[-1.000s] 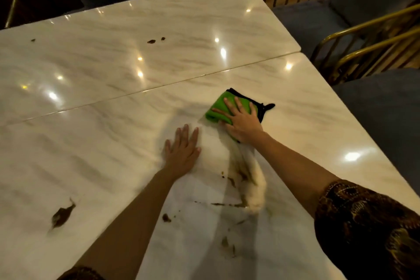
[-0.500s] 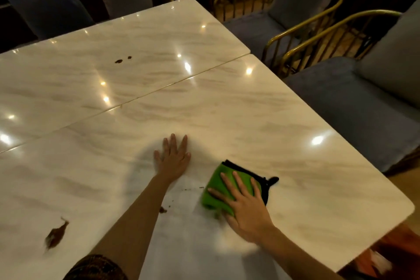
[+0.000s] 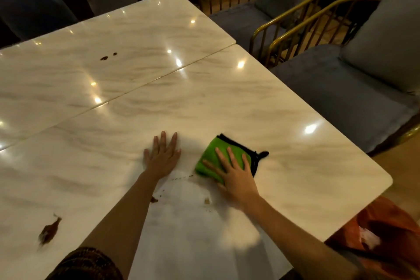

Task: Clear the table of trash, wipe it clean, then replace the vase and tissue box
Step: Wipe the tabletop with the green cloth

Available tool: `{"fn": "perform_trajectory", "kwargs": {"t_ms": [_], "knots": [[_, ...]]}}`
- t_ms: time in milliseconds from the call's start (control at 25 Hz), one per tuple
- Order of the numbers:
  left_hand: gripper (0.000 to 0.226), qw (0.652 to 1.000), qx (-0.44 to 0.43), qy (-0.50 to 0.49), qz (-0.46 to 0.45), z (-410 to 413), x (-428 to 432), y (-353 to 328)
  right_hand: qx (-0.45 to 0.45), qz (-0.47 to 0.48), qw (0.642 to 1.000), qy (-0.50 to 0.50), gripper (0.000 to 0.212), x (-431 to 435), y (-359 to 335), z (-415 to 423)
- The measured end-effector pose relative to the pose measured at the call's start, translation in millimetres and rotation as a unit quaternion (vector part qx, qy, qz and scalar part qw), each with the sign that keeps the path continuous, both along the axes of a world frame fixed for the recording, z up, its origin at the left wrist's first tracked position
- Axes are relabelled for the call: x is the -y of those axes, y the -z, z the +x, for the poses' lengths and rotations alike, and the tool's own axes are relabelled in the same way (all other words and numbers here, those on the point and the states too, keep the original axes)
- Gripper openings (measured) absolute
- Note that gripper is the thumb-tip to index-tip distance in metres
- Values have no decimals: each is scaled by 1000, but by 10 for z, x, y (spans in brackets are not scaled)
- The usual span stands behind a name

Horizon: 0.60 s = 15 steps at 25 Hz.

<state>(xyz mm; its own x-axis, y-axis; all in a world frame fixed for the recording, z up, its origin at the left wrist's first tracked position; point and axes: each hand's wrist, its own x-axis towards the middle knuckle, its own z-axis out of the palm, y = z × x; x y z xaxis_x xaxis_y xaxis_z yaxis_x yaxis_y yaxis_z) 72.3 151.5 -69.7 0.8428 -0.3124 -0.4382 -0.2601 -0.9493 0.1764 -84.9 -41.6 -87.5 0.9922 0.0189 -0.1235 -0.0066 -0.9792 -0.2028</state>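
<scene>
My right hand (image 3: 236,177) presses flat on a folded green cloth with black trim (image 3: 210,157) on the white marble table (image 3: 284,120). Lying flat on the tabletop just left of the cloth is my left hand (image 3: 162,157), fingers spread, holding nothing. Small brown specks and a thin streak (image 3: 181,177) lie between the two hands. A larger brown smear (image 3: 48,232) marks the near left of the table. Two small brown spots (image 3: 106,57) sit on the far table section. No vase or tissue box is in view.
A seam (image 3: 136,88) runs diagonally between the two table sections. Grey cushioned chairs with gold frames (image 3: 295,29) stand along the right and far sides. An orange bag (image 3: 386,234) with white paper inside sits on the floor by the table's near right corner.
My right hand drew the cloth back toward me over the brown mess, then slid it a little forward again. The wiped patch now shows only specks. My left hand stayed flat.
</scene>
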Motion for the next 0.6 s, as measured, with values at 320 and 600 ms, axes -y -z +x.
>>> {"fn": "perform_trajectory", "kwargs": {"t_ms": [320,600], "knots": [[57,990,47,129,-2,-202,547,-42,36,-29,975,216,53,847,27,-416],[54,985,-17,168,20,-161,843,38,-14,-16,954,299,52,1278,-48,351]]}}
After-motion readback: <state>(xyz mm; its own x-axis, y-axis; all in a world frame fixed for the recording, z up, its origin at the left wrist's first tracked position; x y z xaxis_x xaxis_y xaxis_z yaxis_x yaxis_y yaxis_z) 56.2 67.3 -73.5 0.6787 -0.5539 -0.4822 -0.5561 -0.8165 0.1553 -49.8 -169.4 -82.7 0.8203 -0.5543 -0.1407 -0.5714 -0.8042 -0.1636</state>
